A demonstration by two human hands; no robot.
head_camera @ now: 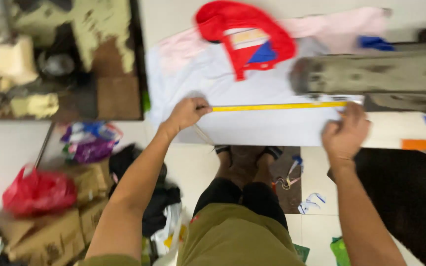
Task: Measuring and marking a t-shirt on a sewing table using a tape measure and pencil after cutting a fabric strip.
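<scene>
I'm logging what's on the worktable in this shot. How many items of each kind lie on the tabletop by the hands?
Yellow measuring tape, stretched between left hand and right hand: 1
White-and-pink garment: 1
Red collar piece: 1
Grey roll: 1
Total: 4

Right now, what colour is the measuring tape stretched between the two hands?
The measuring tape is yellow; the head view shows it across the white cloth.

Motion blur smears the red garment point(245, 32), and the right hand point(345, 133) hides the yellow tape's point(277, 106) end.
</scene>
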